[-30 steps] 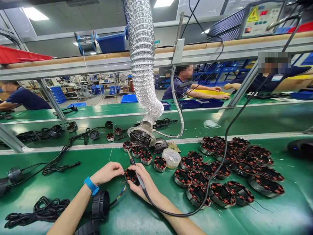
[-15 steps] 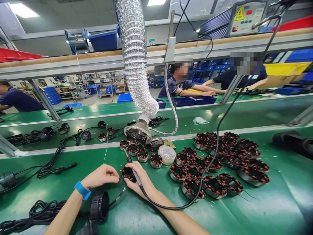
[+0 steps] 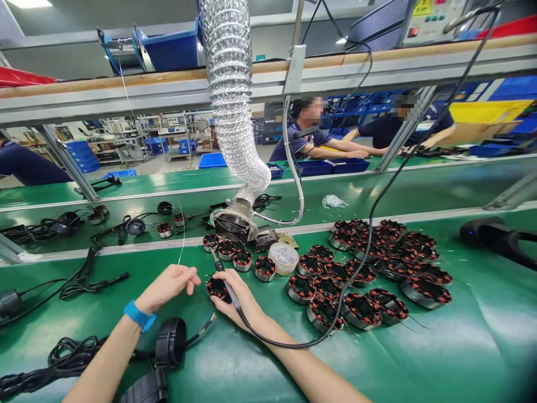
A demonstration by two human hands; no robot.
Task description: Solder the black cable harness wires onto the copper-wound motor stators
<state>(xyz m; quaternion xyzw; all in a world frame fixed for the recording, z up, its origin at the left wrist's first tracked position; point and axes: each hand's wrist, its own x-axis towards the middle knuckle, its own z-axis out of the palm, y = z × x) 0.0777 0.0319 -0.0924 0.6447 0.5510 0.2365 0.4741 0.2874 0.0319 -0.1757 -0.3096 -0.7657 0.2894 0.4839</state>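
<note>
My right hand (image 3: 237,294) is closed around a soldering iron (image 3: 230,291), its tip pointing up and away. The thumb and fingers of that hand also steady a ring-shaped motor stator (image 3: 217,287) with red-orange windings. My left hand (image 3: 174,285), wearing a blue wristband (image 3: 139,315), hovers left of the stator with curled fingers. A thin solder wire (image 3: 182,240) runs down into this hand; its end is hidden. Below lies a black round housing (image 3: 171,342) with stripped coloured wires (image 3: 206,327) at its cable end.
Several stators (image 3: 361,309) crowd the right side. A short row of stators (image 3: 242,259) stands before the fume extractor (image 3: 235,221), beside a round tub (image 3: 283,257). Black cables (image 3: 79,274) lie left. The iron's cord (image 3: 363,246) crosses the bench. Co-workers (image 3: 308,134) sit beyond.
My left hand has drawn back and up from the stator, its fingers no longer at the ring's edge. My right hand keeps its hold. The camera view has tilted down slightly.
</note>
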